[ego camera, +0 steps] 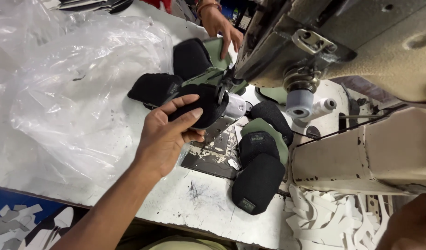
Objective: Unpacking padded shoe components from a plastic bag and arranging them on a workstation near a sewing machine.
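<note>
Overhead, a beige sewing machine, scuffed and chipped, fills the upper right, its arm hanging low over the white worktable so little room is left beneath the needle. Crinkled clear plastic sheeting covers the table's left half, reaching nearly to the near edge, where the stained white top drops off to a blue surface strewn with grey offcuts. A strip of bare, ink-marked tabletop lies open along that front edge. Right of it sits a heap of white strip scraps.

Padded black fabric pieces with green backing trail in a chain from the machine: three lie overlapped by the machine base, rounded and soft, each with a small woven label. The person's left hand curls loosely around another black padded piece held right at the needle, thumb on top. The right hand barely shows at the lower right corner; its grip cannot be told. Another person's hand rests on a green piece behind the machine.
</note>
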